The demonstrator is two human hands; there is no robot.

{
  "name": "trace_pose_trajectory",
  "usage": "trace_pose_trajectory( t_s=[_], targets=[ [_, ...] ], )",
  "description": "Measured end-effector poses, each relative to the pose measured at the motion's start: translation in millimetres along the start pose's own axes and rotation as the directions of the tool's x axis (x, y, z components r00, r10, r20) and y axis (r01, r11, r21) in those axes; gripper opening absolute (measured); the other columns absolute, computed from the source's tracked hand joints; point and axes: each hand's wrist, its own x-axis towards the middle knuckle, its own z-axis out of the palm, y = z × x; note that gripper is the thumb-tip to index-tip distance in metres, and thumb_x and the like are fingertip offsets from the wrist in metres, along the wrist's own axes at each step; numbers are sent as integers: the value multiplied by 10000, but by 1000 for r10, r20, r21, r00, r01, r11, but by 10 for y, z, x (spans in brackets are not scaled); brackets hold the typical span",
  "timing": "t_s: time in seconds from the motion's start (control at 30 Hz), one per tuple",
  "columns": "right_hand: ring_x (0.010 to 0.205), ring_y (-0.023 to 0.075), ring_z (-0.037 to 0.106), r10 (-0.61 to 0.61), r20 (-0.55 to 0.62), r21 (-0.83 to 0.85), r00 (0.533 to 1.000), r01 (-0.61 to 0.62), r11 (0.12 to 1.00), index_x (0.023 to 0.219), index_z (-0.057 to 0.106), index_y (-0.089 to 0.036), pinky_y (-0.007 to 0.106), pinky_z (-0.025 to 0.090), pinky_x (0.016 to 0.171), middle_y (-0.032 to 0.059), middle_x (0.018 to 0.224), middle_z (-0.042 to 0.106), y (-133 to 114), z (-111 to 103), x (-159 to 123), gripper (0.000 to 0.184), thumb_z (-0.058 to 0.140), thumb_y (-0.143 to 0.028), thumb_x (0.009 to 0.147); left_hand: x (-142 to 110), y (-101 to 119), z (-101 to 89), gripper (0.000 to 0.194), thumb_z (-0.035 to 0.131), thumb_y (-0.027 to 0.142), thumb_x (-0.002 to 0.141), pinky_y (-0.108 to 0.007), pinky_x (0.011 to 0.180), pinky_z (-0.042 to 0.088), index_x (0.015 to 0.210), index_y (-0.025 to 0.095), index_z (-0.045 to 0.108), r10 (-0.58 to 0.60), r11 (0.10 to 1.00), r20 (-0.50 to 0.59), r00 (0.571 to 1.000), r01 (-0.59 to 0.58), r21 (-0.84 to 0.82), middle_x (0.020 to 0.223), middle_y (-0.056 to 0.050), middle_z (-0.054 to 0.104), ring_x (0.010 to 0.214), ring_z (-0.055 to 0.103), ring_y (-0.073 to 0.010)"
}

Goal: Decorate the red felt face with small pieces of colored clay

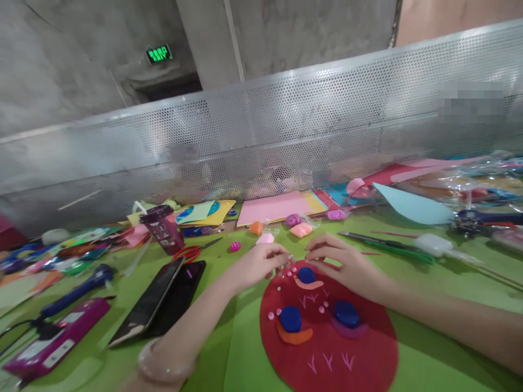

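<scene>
A red paper circle (329, 353) lies on the green tabletop before me. Three dark blue discs rest on it, among them the lower left disc (290, 319), each beside a curved strip such as the orange strip (295, 335). Small pink balls and thin pink branching lines dot the paper. At the circle's far left edge my left hand (261, 265) has its fingertips drawn together; a tiny whitish piece seems to be at them, too small to name. Opposite, my right hand (345, 267) hovers over the far edge, fingers apart and bent, with nothing visible in them.
Left stand a brown drink cup (165, 228), red-handled scissors (190, 253), a phone (149, 299) and a purple power strip (59, 337). Clay lumps, including an orange lump (256, 227), lie beyond my hands. Right are a green-edged tool (402, 249) and a glue gun (469, 220). A perforated metal panel (286, 130) borders the back.
</scene>
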Motion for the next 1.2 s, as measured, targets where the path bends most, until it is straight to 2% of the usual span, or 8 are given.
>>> trace_pose_trajectory(
  t_s=[0.1,0.17,0.33,0.73,1.03,1.2],
  targets=[
    [908,142,578,-44,-33,-8,998,44,999,894,652,-204,288,509,807,64,941,580,-37,-26,-7,151,502,-189,873,-5,85,138,274,556,426,790,-219,534,333,853,174,643,21,978,-97,995,-40,-206,727,-6,576,567,451,-90],
    [898,135,583,-66,-63,-18,996,65,998,911,658,-207,275,516,796,59,938,582,-61,-36,-15,168,495,-182,878,-11,118,215,239,611,395,756,-214,537,333,822,169,654,13,945,-120,993,-51,-324,723,-11,589,568,452,-86],
    [880,134,595,-107,-121,-53,987,101,993,918,663,-216,264,536,766,62,949,586,-88,-38,-28,183,484,-194,887,-30,137,316,232,699,366,675,-210,489,287,778,160,674,-63,887,-66,996,25,-461,687,-5,601,496,401,-62],
    [854,136,597,-133,-110,-90,985,124,988,897,655,-206,262,542,746,62,908,592,-102,-32,-9,169,491,-170,874,-44,185,354,164,679,327,689,-235,557,329,729,168,680,-69,900,-159,985,-7,-436,707,-25,634,569,472,-99],
    [826,137,588,-136,-220,-43,966,130,991,857,589,-206,277,530,723,45,864,589,-122,-28,45,112,521,-122,828,-25,185,330,130,661,294,705,-225,567,360,712,167,635,-65,877,-233,970,-56,-477,702,1,586,598,485,-92],
    [843,151,586,-126,-197,-33,972,122,992,864,577,-213,296,528,718,53,880,581,-82,-34,53,122,493,-129,834,-21,175,322,132,659,281,705,-229,560,368,758,162,641,-87,873,-206,975,-24,-486,737,-13,598,594,496,-92]
  ],
)
